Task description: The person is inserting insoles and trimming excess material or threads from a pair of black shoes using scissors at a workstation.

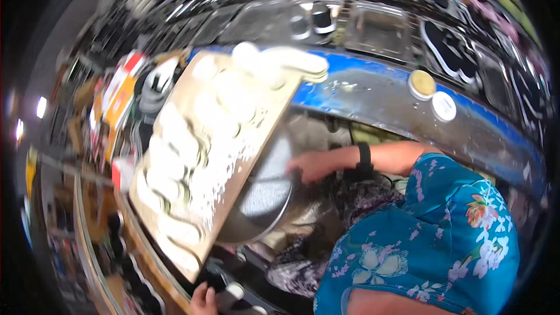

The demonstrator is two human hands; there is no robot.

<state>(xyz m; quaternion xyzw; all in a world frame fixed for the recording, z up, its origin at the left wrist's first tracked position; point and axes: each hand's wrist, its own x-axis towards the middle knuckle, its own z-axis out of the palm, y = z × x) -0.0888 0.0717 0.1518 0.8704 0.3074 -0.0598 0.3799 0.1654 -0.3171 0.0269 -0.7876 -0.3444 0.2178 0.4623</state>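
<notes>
My right hand (312,167), with a black band on its wrist, reaches over a grey round basin (268,201). Its fingers look closed, but blur hides what they hold; a thin dark line runs from them across the basin. Beside the basin lies a tilted pale board (224,189), covered with several cream shoe-sole-shaped pieces (175,143) and white flecks. My left hand (203,299) shows only in part at the lower edge, near the board's near corner. Those fingers are blurred and cut off. A dark shoe with a white sole (234,289) lies close by.
Behind the board runs a blue and grey metal bench (382,96) with two round tubs (421,85). Beyond it, racks carry clear trays (380,26) and black shoes (448,52). Orange-and-white packages (119,102) stand at the left. More dark shoes (137,274) sit lower left.
</notes>
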